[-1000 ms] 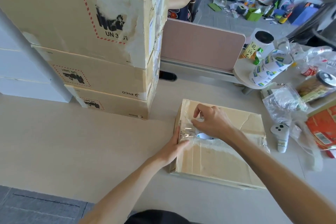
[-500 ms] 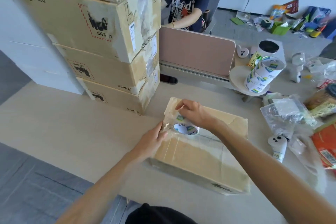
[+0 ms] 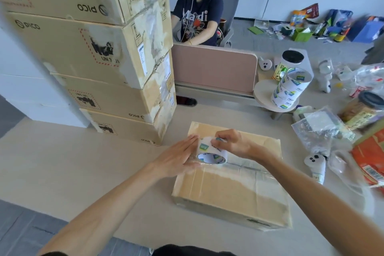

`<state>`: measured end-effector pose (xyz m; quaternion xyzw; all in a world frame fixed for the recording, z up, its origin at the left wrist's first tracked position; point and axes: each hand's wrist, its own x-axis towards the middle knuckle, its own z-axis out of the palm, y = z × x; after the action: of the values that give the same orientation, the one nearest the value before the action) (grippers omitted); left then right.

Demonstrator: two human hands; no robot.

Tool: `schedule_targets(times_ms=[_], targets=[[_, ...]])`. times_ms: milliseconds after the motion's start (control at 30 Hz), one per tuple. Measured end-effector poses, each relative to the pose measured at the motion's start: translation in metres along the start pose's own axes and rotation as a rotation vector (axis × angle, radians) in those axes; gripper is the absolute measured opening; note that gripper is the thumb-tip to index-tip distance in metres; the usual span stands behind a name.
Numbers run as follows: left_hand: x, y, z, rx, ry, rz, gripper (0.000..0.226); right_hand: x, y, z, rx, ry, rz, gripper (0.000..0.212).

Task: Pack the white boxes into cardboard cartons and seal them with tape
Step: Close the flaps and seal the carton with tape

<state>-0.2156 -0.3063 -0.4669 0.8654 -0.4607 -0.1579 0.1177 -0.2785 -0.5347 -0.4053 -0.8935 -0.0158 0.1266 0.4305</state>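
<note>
A closed cardboard carton (image 3: 232, 191) lies on the pale table in front of me, with clear tape running across its top. A roll of clear tape (image 3: 211, 153) with a white printed core stands on the carton's near-left top. My right hand (image 3: 230, 143) grips the roll from the right, fingers curled over its rim. My left hand (image 3: 178, 158) lies against the roll's left side with straight fingers, at the carton's left edge. No white boxes are in view.
A tall stack of PICO cartons (image 3: 99, 54) stands at the left back. A pink divider (image 3: 214, 68) with a seated person (image 3: 197, 16) behind it closes the far side. Spare tape rolls (image 3: 291, 87), plastic bags (image 3: 320, 129), a jar (image 3: 361, 108) and a white controller (image 3: 315, 166) crowd the right.
The view has tilted up and closer. My right hand has lifted the tape roll more upright on the carton. My left hand has moved from the carton's edge to lie flat against the roll.
</note>
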Motion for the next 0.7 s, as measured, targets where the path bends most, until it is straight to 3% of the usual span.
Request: schedule_targets(times_ms=[133, 300, 400, 467, 700], targets=[[0.0, -0.01, 0.006, 0.052, -0.029, 0.012, 0.084, -0.002, 0.002, -0.014, -0.175, 0.013, -0.035, 0.045], [0.0, -0.008, 0.009, 0.088, -0.027, 0.011, 0.082, -0.038, 0.023, -0.04, -0.325, 0.094, 0.186, 0.061], [0.001, -0.002, 0.01, 0.116, 0.032, -0.023, 0.085, -0.04, 0.024, -0.036, -0.327, 0.133, 0.176, 0.06], [0.007, 0.005, 0.01, 0.131, 0.112, -0.016, 0.09, -0.042, 0.03, -0.035, -0.288, 0.176, 0.167, 0.055], [0.031, 0.019, 0.012, 0.062, 0.106, 0.091, 0.099, -0.065, 0.058, -0.043, 0.091, 0.202, 0.168, 0.05]])
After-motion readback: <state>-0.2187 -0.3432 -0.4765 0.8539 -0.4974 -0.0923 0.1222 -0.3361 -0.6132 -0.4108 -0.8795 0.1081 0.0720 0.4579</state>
